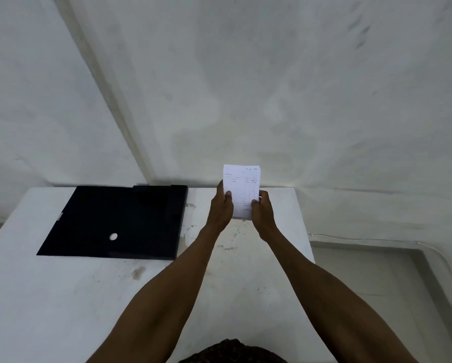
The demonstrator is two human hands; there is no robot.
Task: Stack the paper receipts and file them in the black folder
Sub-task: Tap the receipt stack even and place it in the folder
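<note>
The folder [115, 221], a flat matte black rectangle with a small round pale spot, lies closed on the scuffed white table [62, 297] at nine o'clock from the hands. The receipts [242, 189], a thin upright white printed stack, are pinched at the lower edges by the left hand [221, 208] and right hand [263, 212], thumbs pressed on the front.

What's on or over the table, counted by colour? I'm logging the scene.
Black: 1, the folder
White: 1, the receipt stack, held in the left hand and right hand; sheet count cannot be told
Total: 2

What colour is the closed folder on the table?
Black, with a small white round spot; the folder shows in the head view.
</note>
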